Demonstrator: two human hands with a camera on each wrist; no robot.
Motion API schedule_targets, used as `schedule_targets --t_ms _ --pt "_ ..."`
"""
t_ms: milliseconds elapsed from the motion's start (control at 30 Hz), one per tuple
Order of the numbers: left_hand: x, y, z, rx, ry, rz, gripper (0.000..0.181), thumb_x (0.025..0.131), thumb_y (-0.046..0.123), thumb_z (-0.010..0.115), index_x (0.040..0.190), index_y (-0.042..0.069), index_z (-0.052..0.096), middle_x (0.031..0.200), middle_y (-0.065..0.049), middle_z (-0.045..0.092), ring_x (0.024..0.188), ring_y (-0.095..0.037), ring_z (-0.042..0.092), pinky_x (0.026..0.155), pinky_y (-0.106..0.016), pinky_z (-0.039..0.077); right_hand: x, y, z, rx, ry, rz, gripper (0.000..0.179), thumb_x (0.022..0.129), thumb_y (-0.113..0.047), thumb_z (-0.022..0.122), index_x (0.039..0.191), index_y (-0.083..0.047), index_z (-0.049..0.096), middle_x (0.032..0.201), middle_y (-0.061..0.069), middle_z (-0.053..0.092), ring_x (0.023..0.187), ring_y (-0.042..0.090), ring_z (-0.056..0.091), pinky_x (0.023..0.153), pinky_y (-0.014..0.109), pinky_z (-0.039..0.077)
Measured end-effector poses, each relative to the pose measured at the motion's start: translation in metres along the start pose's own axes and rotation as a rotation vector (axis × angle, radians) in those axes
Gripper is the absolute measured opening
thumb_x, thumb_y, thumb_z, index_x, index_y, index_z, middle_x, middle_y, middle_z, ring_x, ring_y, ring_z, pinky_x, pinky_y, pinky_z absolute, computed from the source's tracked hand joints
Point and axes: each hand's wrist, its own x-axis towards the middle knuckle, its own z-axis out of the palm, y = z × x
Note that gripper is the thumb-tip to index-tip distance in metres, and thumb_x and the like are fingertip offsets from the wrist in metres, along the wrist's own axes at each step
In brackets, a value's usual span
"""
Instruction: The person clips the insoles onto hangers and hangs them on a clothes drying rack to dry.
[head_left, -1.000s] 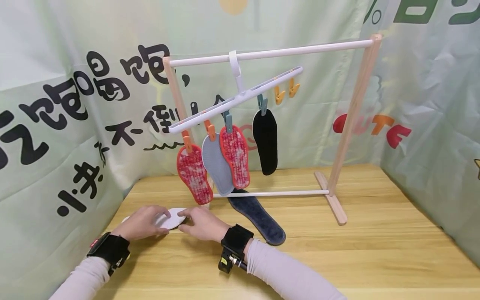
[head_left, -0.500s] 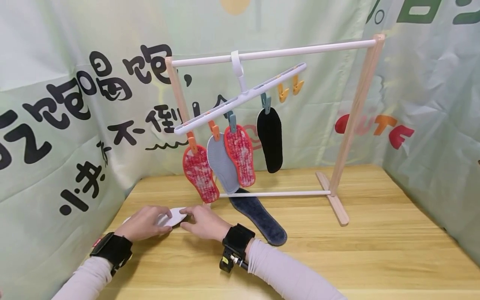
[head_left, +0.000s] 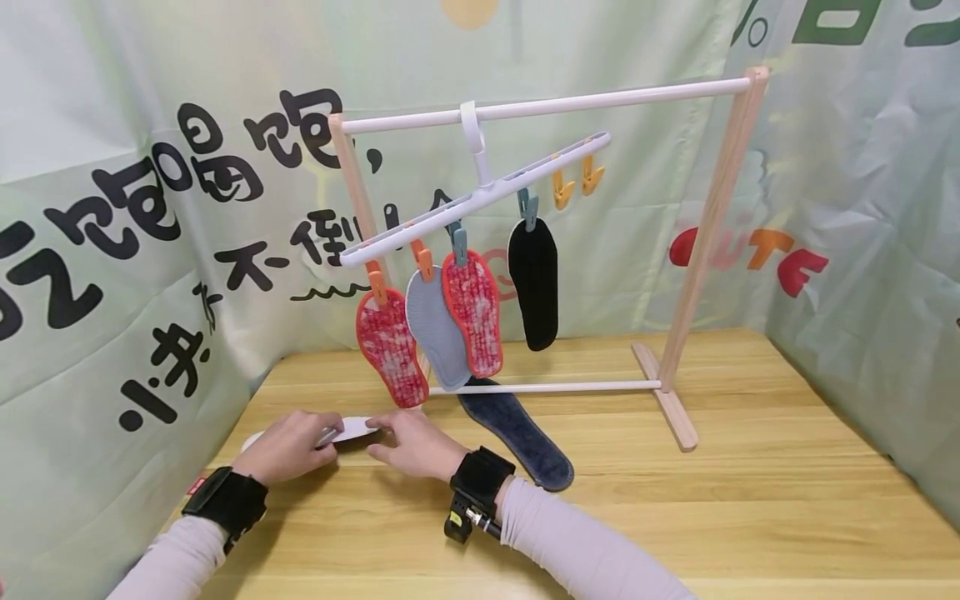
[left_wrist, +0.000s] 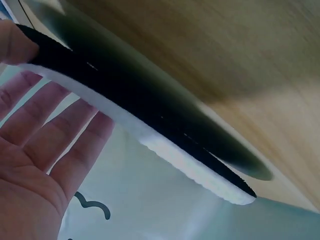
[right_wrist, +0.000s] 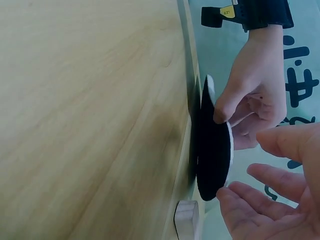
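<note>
Insole [right_wrist: 215,160], white on one face and black on the other: above the left part of the table [head_left: 637,517], white face up, tilted, black face toward the wood. Whether its far edge touches the surface cannot be told.

Your left hand [head_left: 288,446] pinches it, thumb on the black face, fingers along the white one. Your right hand [head_left: 416,446] is at the insole's other end, thumb and fingers extended and spread, gripping nothing; fingertips at the edge, contact not certain.

To the right of your right hand, a dark blue insole [head_left: 517,433] lies flat on the table, its upper end passing under the rack's low rail [head_left: 570,387].

Over it, a white hanger [head_left: 480,196] hooks on the top rail of the wooden rack [head_left: 708,233] and slants up to the right. From it, by orange and blue-green clips: two red-and-white insoles [head_left: 472,317], one grey insole [head_left: 435,325], one black insole [head_left: 534,287]. Two yellow clips [head_left: 562,192] hang at the right end.

Behind: pale curtain [head_left: 600,250] with printed lettering.
</note>
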Motion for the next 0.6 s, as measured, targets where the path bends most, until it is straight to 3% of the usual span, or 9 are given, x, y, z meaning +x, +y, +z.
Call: schedule_targets --t_ms 267,400,600 --pt "-0.0015 0.0011 -0.0036 0.047 0.040 0.056 0.029 0.081 0.004 0.084 0.106 0.015 0.076 0.099 0.003 0.077 0.083 -0.011 0.068 0.072 -0.034 0.057 -0.0007 0.0060 -0.0011 0.011 -0.013 0.043 0.042 0.103 -0.024 0.074 0.142 -0.008 0.069 0.138 0.004 0.075 0.130 0.018 0.068 0.109 0.026 0.052" --pt "-0.0028 0.0036 -0.0054 0.057 0.078 0.083 0.032 0.078 -0.002 0.083 0.104 0.015 0.076 0.100 0.002 0.073 0.086 -0.015 0.070 0.075 -0.036 0.059 -0.0007 0.0082 -0.0017 0.038 -0.024 0.046 0.043 0.102 -0.022 0.075 0.141 -0.006 0.069 0.135 0.007 0.076 0.120 0.017 0.073 0.101 0.020 0.054" --pt "-0.0030 0.0092 -0.0078 0.086 0.141 0.124 0.033 0.078 -0.007 0.080 0.102 0.015 0.076 0.097 0.004 0.069 0.084 -0.013 0.069 0.074 -0.034 0.059 -0.0036 0.0106 -0.0032 0.104 -0.037 0.067 0.042 0.101 -0.018 0.075 0.140 -0.002 0.068 0.137 0.012 0.074 0.116 0.019 0.076 0.098 0.019 0.056"
